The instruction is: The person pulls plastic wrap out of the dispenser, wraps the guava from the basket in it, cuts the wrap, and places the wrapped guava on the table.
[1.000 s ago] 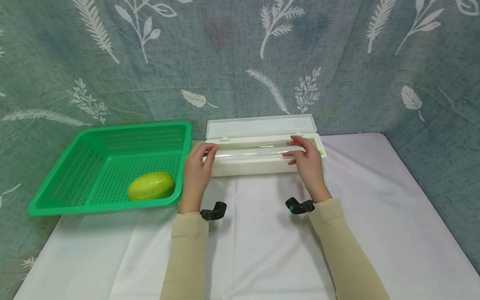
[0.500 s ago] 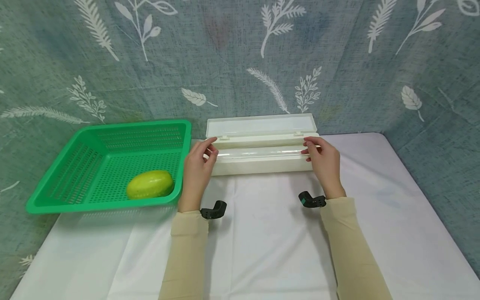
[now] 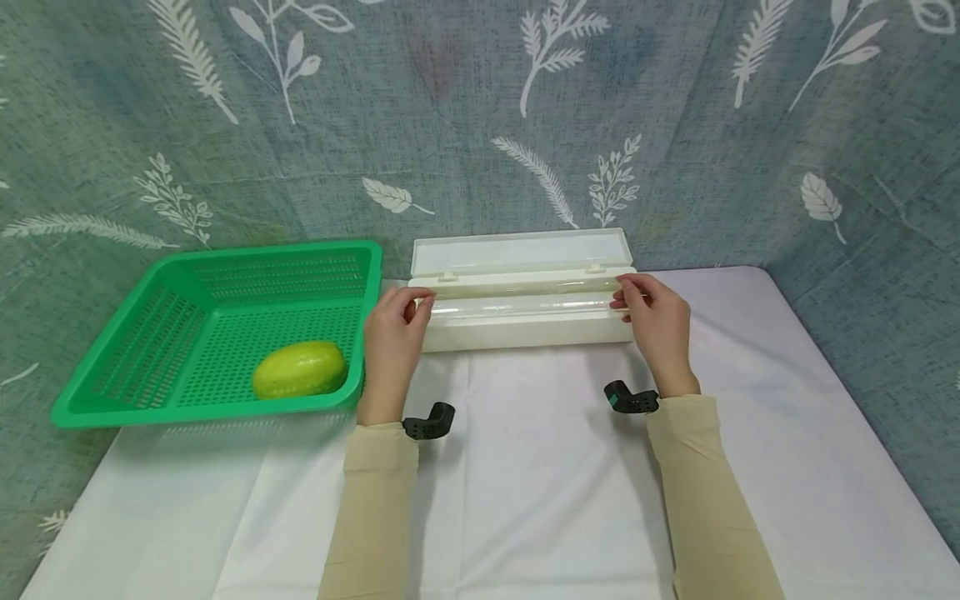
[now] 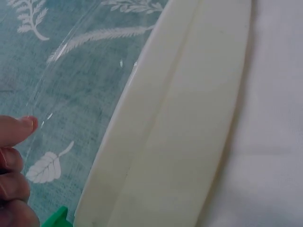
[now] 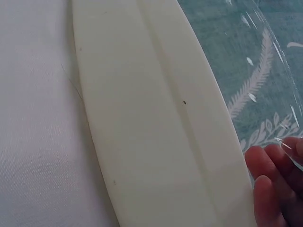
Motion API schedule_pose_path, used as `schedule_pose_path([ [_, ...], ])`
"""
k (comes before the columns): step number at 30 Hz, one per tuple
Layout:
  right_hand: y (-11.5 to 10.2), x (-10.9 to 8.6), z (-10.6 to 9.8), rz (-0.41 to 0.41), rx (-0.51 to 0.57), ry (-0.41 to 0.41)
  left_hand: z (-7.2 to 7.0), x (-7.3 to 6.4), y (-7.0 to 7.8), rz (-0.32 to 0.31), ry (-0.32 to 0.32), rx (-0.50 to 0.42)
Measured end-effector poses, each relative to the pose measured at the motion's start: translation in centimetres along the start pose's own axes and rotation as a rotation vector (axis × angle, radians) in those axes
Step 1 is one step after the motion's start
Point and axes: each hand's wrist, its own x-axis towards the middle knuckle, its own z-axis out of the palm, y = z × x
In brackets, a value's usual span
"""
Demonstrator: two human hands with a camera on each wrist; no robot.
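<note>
A long white cling film dispenser (image 3: 525, 332) sits at the table's back, its lid (image 3: 521, 250) tipped up. Inside lies a shiny roll (image 3: 517, 307). My left hand (image 3: 393, 337) pinches the left end of a sheet of clear cling film (image 3: 525, 287), thumb against curled fingers. At the other end, my right hand (image 3: 660, 333) pinches the film between thumb and forefinger, its other fingers beside the dispenser. Both wrist views show the see-through film (image 4: 90, 85) stretching above the dispenser's edge, with glints and creases (image 5: 279, 52) on it.
To the left stands a green plastic basket (image 3: 210, 412) holding a yellow-green oval fruit (image 3: 302, 370). A white cloth (image 3: 532, 483) covers the table. Behind hangs a grey-green curtain (image 3: 465, 100) with white leaf prints, close to the raised lid.
My right hand has moved right along the dispenser to its right end and now pinches the film. My left hand stays at the left end, its thumb and forefinger now closed together.
</note>
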Motion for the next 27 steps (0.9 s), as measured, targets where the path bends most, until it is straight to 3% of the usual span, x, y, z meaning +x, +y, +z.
schedule_pose_path([
  [5,1.7,0.3,0.6,-0.004,-0.03,0.047,-0.1,-0.1,0.4,-0.099,-0.037,-0.004],
  [11,1.7,0.4,0.6,-0.022,-0.019,0.062,-0.2,-0.3,0.9,-0.237,-0.143,-0.149],
  [20,1.5,0.6,0.1,-0.021,0.013,0.06,0.0,-0.3,1.1,-0.204,-0.11,-0.257],
  [21,0.9,0.4,-0.1,-0.022,0.036,0.053,0.0,-0.3,1.1,-0.202,-0.101,-0.262],
  [27,-8.7,-2.1,-3.2,0.034,0.132,0.013,0.0,-0.2,1.2,-0.187,-0.07,-0.321],
])
